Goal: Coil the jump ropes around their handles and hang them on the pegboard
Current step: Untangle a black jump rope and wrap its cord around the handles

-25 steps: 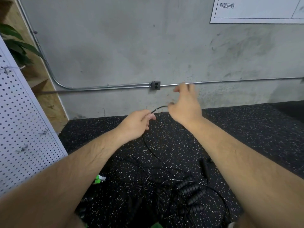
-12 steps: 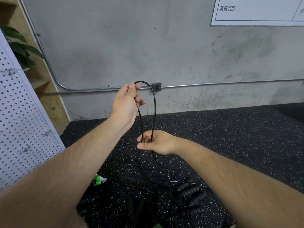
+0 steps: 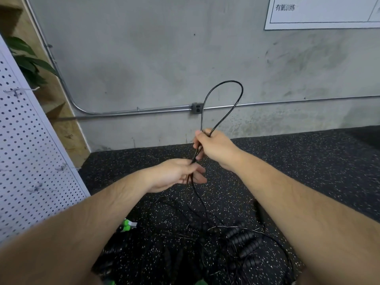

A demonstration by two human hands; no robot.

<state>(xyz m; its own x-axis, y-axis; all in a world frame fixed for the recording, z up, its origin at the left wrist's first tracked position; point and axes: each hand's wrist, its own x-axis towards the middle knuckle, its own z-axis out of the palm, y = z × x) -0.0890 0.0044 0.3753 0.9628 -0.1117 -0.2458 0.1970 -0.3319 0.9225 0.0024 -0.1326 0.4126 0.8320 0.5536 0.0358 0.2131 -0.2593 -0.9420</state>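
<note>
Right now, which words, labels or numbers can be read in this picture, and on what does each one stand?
"有氧训练": printed at the top left of the white sign that hangs on the concrete wall, upper right of the view.
Nothing else here bears readable text.

Grey concrete wall (image 3: 144, 58), metal conduit (image 3: 164, 109) with outlet box (image 3: 197, 108), speckled black floor (image 3: 308, 161), perhaps plywood panel (image 3: 67, 130) left.

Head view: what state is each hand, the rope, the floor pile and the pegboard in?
right hand, grips the doubled rope below its loop.
left hand, holds both strands lower down.
black rope, folded into an upright loop, not coiled.
ribbed handles, lying tangled on the floor.
pegboard, no rope on its visible hooks.
</note>
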